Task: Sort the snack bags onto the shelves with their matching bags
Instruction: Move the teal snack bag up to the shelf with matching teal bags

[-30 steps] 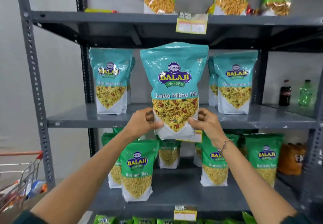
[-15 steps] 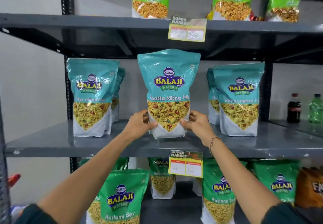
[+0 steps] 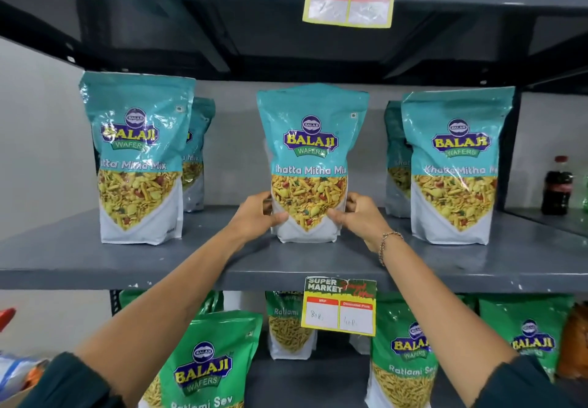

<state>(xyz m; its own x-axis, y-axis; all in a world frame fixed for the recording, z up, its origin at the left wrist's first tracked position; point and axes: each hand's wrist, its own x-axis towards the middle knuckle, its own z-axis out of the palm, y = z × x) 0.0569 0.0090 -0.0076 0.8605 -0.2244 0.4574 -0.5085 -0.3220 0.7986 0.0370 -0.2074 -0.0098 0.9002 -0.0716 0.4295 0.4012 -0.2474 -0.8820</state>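
Teal Khatta Mitha Mix bag is standing upright on the middle shelf, between matching teal bags left and right. Left hand and right hand are pinching its lower sides, both gripping the pouch. Judging it light, its glossy film slippery and crushable (contents brittle); holding low near the base gusset is steadying it best.
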